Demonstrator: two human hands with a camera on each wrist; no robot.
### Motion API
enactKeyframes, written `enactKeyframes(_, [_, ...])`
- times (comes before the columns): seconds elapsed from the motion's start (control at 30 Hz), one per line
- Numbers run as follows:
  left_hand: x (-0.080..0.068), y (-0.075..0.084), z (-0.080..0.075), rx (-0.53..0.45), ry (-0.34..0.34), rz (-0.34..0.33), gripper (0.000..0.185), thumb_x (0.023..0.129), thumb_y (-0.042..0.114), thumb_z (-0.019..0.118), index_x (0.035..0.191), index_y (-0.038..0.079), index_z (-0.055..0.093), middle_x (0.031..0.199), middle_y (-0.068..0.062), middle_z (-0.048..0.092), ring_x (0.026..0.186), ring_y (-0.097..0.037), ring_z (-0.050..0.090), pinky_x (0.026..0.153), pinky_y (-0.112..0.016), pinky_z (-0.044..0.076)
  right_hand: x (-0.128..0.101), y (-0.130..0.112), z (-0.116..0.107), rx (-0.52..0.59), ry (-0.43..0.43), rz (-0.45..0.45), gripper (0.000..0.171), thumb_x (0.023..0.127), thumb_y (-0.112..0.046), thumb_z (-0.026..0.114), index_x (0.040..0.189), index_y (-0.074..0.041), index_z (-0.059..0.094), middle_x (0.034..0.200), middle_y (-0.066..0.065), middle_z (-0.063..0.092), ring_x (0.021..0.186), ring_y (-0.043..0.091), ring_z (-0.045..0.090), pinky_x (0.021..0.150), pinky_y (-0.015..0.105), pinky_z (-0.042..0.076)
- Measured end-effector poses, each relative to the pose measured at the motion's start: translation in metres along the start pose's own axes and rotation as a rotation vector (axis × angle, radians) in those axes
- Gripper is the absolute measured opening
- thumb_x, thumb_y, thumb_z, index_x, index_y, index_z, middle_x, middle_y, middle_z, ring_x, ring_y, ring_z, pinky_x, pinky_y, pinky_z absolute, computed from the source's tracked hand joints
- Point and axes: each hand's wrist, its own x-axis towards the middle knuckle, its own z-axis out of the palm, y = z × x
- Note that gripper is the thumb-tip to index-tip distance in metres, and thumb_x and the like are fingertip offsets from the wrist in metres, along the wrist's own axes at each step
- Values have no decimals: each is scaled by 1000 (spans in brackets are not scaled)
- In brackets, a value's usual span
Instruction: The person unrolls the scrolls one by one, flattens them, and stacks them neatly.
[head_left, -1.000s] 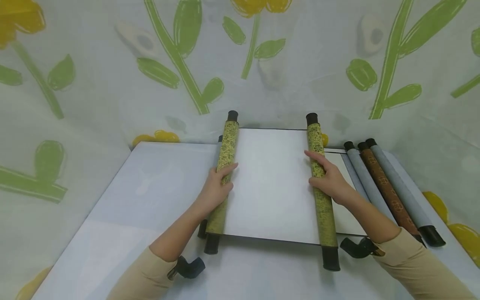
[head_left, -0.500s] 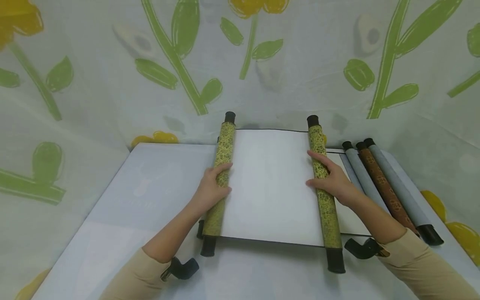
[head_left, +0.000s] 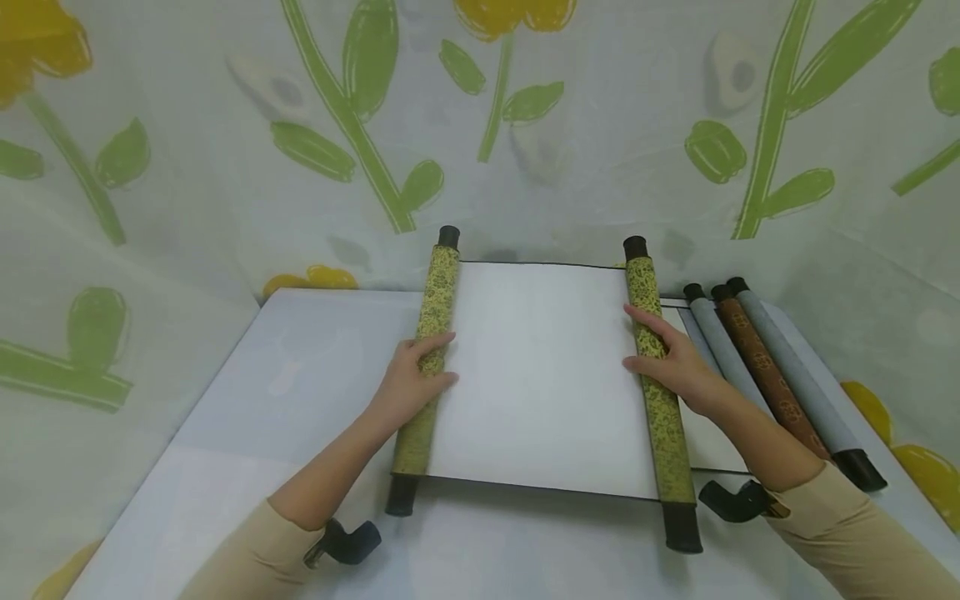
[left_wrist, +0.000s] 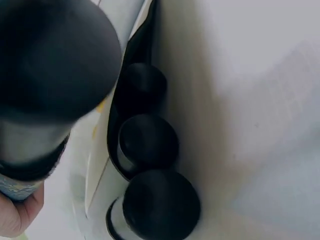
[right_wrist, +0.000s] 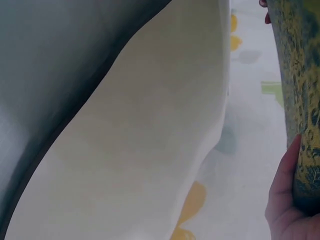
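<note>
A scroll lies partly unrolled in the head view, its white paper (head_left: 540, 383) stretched between two rolled ends. Each end has yellow-green speckled cloth and black knobs. My left hand (head_left: 405, 387) grips the left roll (head_left: 437, 304) near its middle, thumb and forefinger over the inner edge. My right hand (head_left: 684, 373) holds the right roll (head_left: 670, 442) the same way. In the left wrist view, a black knob (left_wrist: 55, 60) looms large over several more black knobs (left_wrist: 149, 142). The right wrist view shows the speckled roll (right_wrist: 305, 95) beside my thumb.
On the right, light blue rolled scrolls (head_left: 806, 371) and a brown patterned one (head_left: 772, 375) lie side by side. A cream sheet (head_left: 716, 442) shows under the right forearm. White table (head_left: 247, 400) extends left, with a flower-printed cloth (head_left: 585, 183) behind.
My left hand has moved left with the left roll, and my right hand slightly right with the other. The stretch of white paper between them is wider.
</note>
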Motion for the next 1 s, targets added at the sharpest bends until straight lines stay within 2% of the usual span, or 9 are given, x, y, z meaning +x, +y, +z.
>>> enactKeyframes(0.1, [-1, 0, -1, -18, 13, -14, 59, 81, 15, 72, 135, 23, 53, 129, -19, 38, 117, -33, 41, 97, -51, 36, 0, 0, 0, -13, 9, 11, 85, 84, -10, 70, 152, -16, 19, 158, 17, 6, 143, 40, 3, 107, 64, 17])
enactKeyframes(0.23, [-1, 0, -3, -17, 22, 5, 55, 82, 10, 68, 135, 20, 53, 128, -19, 39, 115, -33, 42, 95, -50, 38, 2, 0, 0, -33, 24, 17, 90, 80, -10, 74, 152, -17, 20, 157, 17, 9, 143, 40, 6, 106, 64, 18])
enactKeyframes(0.47, [-1, -2, -5, -15, 1, 14, 52, 86, 6, 59, 136, 19, 52, 134, -19, 37, 124, -34, 38, 101, -53, 34, 2, 1, -3, -12, 0, -20, 82, 85, -2, 65, 151, -12, 19, 157, 19, 6, 142, 40, 4, 107, 63, 17])
enactKeyframes(0.6, [-1, -7, -8, -29, 19, 29, 49, 89, 5, 52, 136, 18, 51, 136, -19, 38, 126, -33, 36, 102, -52, 33, 1, 3, -7, 10, -20, -48, 76, 88, 1, 58, 151, -11, 19, 157, 19, 4, 142, 40, 4, 105, 61, 19])
enactKeyframes(0.8, [-2, -16, -12, -41, 33, 51, 49, 92, 7, 43, 139, 17, 48, 138, -17, 38, 127, -30, 36, 104, -50, 31, -4, 6, -13, -31, 35, -43, 72, 88, 1, 56, 151, -11, 23, 157, 18, 8, 142, 40, 6, 100, 56, 26])
enactKeyframes(0.9, [-4, -19, -13, -41, 27, 62, 46, 94, 11, 51, 139, 17, 47, 141, -14, 39, 132, -30, 33, 108, -50, 27, -6, 7, -14, -42, 32, -22, 75, 87, -6, 63, 151, -12, 23, 157, 19, 8, 142, 41, 5, 103, 60, 22])
enactKeyframes(1.0, [-4, -20, -14, -57, 33, 58, 52, 89, 15, 64, 138, 16, 48, 144, -10, 40, 137, -29, 29, 112, -49, 22, -7, 8, -14, -48, 25, 3, 83, 84, -14, 71, 151, -13, 23, 157, 19, 7, 142, 42, 3, 105, 66, 16])
